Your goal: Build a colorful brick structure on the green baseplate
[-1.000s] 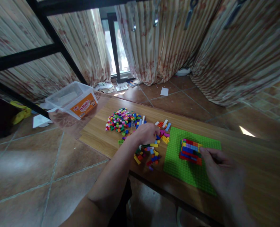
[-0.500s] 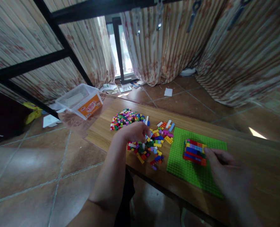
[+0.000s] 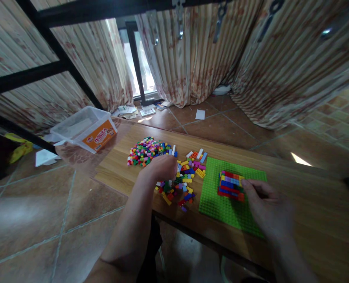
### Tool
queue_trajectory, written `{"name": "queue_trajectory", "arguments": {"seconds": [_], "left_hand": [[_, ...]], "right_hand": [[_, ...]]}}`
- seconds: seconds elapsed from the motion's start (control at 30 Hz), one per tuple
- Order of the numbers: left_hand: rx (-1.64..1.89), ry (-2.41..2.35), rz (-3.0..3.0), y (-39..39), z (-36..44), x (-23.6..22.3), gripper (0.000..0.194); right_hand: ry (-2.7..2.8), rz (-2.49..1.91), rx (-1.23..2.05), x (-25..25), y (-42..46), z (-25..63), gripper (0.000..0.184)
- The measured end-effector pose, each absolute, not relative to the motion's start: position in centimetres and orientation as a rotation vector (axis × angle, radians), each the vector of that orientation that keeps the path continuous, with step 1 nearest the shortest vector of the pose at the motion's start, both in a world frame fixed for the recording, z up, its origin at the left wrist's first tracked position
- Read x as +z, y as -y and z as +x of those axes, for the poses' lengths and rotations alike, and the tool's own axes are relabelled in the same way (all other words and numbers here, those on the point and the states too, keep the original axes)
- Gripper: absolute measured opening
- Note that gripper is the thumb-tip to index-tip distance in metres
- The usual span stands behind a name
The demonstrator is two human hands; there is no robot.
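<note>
Here's the right hand (image 3: 269, 206), thumb and forefinger clamped on the yellow corner at the near-right end of the stack (image 3: 231, 186). That stack, layered in red, blue, purple and orange, sits just left of those fingertips, over the green plate (image 3: 212, 169). Across to the left hand (image 3: 164, 167): fingers curled down over the loose bricks (image 3: 189, 177), tips hidden, so whether they're apart, together or gripping a brick, I can't tell. Just right of its knuckles, yellow, blue, green and magenta bricks spread toward the plate; a red one (image 3: 181, 203) lies on the near side. Beyond and left of that hand, the small mixed pile (image 3: 145, 151) crowds the table (image 3: 118, 157). Farther left, well apart from both sets of fingers, there's the clear tub (image 3: 83, 127) with its orange label.
</note>
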State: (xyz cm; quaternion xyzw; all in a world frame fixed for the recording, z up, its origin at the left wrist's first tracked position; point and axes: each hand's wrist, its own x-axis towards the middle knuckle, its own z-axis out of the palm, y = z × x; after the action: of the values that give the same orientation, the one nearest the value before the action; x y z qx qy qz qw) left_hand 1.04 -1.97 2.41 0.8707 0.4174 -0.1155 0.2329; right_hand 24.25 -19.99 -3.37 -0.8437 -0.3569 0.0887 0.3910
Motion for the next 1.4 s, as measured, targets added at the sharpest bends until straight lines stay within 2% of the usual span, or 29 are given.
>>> {"name": "queue_trajectory", "arguments": {"seconds": [0.17,0.27,0.43,0.67,1.2,1.4], "left_hand": [[-0.017,-0.912,2.193,1.5,0.3,2.2,0.007],[0.229,-0.695,1.910,2.0,1.7,1.9,0.015],[0.517,-0.577,1.524,4.7,6.9,-0.6,0.016],[0.539,-0.540,1.002,8.9,11.4,-3.3,0.046],[0.453,-0.505,1.267,10.8,11.0,-3.3,0.026],[0.607,-0.796,1.517,8.1,10.1,-3.1,0.021]], "right_hand": [[0.875,-2.110,0.212,-3.0,20.1,24.3,0.041],[0.869,-2.042,0.265,-2.9,20.0,24.0,0.037],[0.905,-1.813,0.456,-3.0,19.8,23.2,0.031],[0.929,-1.608,0.622,-2.6,19.8,22.9,0.027],[0.889,-1.831,0.420,-2.8,20.6,24.1,0.031],[0.716,-1.866,0.510,-3.8,20.4,25.9,0.032]]}}
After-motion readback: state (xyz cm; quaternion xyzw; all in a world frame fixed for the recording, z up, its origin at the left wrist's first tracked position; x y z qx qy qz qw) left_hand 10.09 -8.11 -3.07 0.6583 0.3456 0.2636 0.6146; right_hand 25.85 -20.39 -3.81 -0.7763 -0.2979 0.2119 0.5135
